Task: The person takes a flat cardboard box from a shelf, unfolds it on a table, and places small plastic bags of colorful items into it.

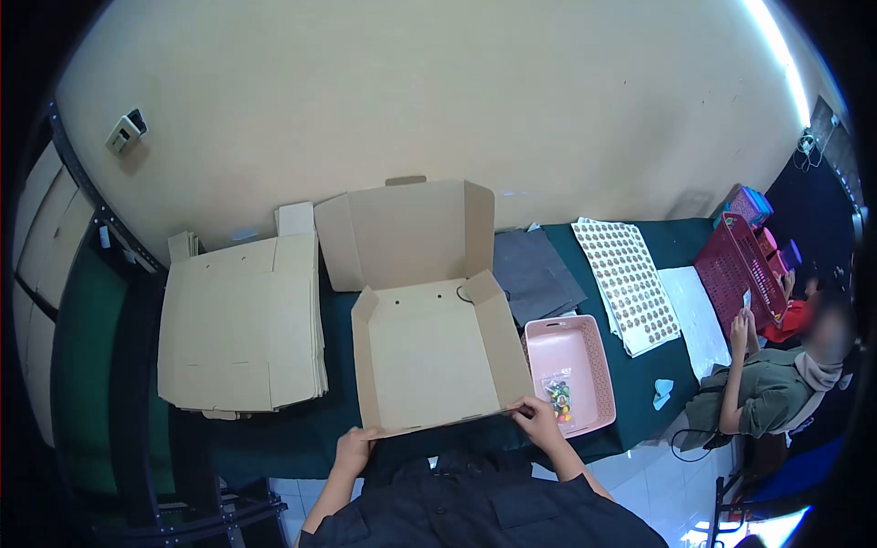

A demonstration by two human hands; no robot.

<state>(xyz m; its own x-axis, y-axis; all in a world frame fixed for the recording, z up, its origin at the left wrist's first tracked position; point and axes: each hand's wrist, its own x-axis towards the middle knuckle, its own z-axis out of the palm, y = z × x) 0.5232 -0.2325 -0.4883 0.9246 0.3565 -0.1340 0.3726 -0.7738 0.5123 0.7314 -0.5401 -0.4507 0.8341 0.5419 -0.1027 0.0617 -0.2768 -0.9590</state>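
Note:
A brown cardboard box [429, 342] stands open in front of me, its lid raised and leaning toward the wall. My left hand [354, 449] is closed on the box's front left corner. At the front right corner, the fingers of my right hand [537, 422] pinch the cardboard edge. A thin dark cord loop lies near the box's back right inner corner. Just beyond my right hand is a pink plastic basket [598, 365], and in it lies a clear bag of colourful small items [559, 395].
Flattened cardboard boxes [228, 329] are stacked at left. To the right lie dark folded bags or sheets [534, 274], sticker sheets [630, 283], white paper [687, 310], a light blue scrap [663, 393] and a maroon basket [740, 274]. Another person [772, 393] sits at the table's right end.

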